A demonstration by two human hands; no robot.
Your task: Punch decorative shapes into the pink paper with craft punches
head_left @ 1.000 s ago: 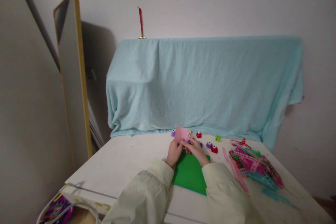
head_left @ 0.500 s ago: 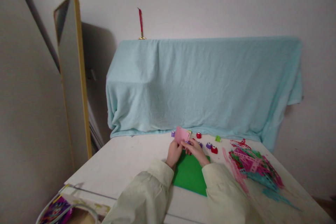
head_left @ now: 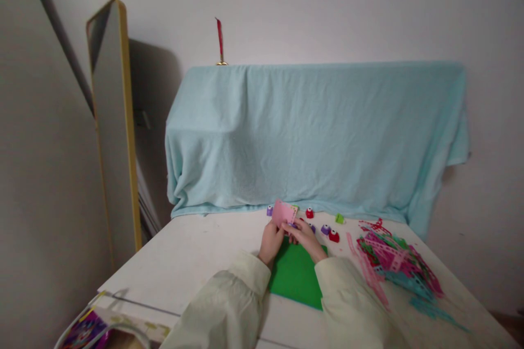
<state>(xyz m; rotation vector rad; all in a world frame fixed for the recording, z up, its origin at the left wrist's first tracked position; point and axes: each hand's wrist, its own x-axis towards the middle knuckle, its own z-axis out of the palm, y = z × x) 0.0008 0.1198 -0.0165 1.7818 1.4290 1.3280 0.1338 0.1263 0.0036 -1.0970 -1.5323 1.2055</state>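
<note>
Pinched in my left hand is a small sheet of pink paper, raised above the table with a row of small holes along its right edge. My right hand closes around a small purple paper punch at the paper's lower right side; fingers partly cover it. Under both hands lies a green sheet. Beyond them stand more small punches: a purple one, a red one, another red one and a green one.
To the right, a pile of punched paper strips in pink, red, green and blue lies on the white table. A light blue cloth hangs behind it. A framed mirror leans at left; a bag sits below the table's left edge.
The view has tilted up slightly, so most things appear a little lower. Both hands keep their hold on the paper and punch, with hardly any movement.
</note>
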